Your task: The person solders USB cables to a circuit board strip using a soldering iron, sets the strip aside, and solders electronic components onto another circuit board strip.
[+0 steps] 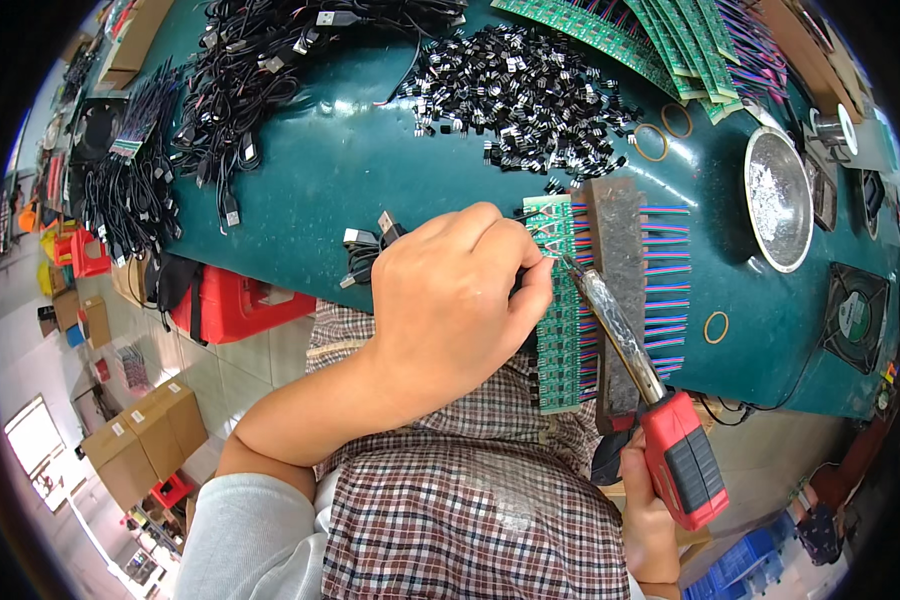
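Circuit board panel: the green panel lies at the near edge of the table, in front of me, its lower end over my checked apron.
Wires: coloured strands run out from the panel's right side in even groups, ends fanned to the right.
Bar: a dark, worn bar lies across these wires, just right of the panel.
Left hand: my left hand is at the panel's upper left, fingers curled, thumb and forefinger drawn together; I cannot tell what the pinch contains.
Right hand: my right hand is closed around the handle of the soldering iron; the grip is partly hidden.
Iron tip: near the panel's upper part and my left fingertips; contact cannot be confirmed.
Cable plugs: metal-ended plugs on black leads lie just left of my left hand.
Connectors: small black pieces with metal pins form a loose pile beyond the panel.
Far side: black cables heaped at left; more green boards stacked at right.
Right side: rubber bands, a metal bowl and a black fan.
Below left: a red stool beside the table.
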Tool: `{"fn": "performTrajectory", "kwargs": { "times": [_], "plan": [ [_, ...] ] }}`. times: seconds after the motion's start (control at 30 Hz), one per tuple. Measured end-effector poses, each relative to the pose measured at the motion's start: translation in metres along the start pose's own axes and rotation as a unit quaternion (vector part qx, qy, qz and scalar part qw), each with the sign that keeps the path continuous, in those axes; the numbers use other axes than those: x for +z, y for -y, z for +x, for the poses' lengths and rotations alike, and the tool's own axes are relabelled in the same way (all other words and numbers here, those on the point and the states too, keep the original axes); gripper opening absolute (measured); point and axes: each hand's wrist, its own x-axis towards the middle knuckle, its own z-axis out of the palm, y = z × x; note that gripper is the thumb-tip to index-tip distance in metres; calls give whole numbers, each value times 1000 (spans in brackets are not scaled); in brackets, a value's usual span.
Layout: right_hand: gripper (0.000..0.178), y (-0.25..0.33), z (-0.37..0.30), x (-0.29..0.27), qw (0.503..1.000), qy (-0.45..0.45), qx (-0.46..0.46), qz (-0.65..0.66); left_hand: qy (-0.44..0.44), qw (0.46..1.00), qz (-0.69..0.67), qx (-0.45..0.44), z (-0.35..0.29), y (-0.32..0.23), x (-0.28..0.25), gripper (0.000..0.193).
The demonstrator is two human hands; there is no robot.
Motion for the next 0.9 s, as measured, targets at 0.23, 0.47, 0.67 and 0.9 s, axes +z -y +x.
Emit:
{"fn": "performTrajectory", "kwargs": {
  "times": [0.23, 0.47, 0.67, 0.9],
  "plan": [
    [24, -1, -2, 0, 1000, -25, 8, -10, -4, 1000, -2, -1, 0, 1, 1, 19],
    [24, 2, -9, -4, 997, -46, 50, -29, 3, 1000, -3, -1, -1, 1, 1, 18],
    [25, 1, -12, -5, 997, -49, 55, -15, 15, 1000, -15, -13, 0, 1, -1, 17],
    [24, 5, -5, 2, 997, -59, 38, 12, 42, 999, -27, -15, 4, 2, -6, 13]
  ]
}}
